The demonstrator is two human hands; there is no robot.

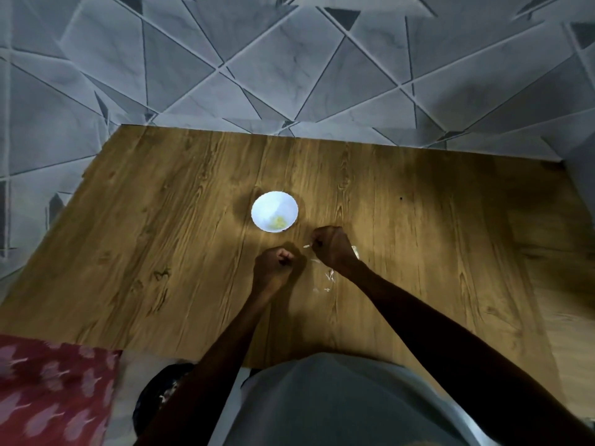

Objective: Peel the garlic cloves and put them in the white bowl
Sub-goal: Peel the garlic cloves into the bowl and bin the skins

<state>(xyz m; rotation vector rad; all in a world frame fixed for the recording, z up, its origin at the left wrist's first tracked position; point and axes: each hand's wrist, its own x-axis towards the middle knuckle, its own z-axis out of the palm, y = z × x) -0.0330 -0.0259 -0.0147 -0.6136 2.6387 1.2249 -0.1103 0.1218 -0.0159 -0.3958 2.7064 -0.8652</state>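
Observation:
The white bowl (274, 201) stands on the wooden table (161, 252) just beyond my hands. A few yellowish peeled garlic cloves (278, 222) lie at its bottom. My left hand (273, 263) hovers below the bowl, its fingers curled tight around a garlic clove that is almost wholly hidden. My right hand (333, 246) is to the right of it, a little apart, fingers curled. It pinches a thin white sliver of garlic skin (307, 246) that sticks out to the left.
Scraps of garlic skin (328, 277) lie on the table under my right wrist, and another white bit (355, 251) lies just right of that hand. A red patterned cloth (54, 391) sits by the table's near left corner. A tiled wall stands behind.

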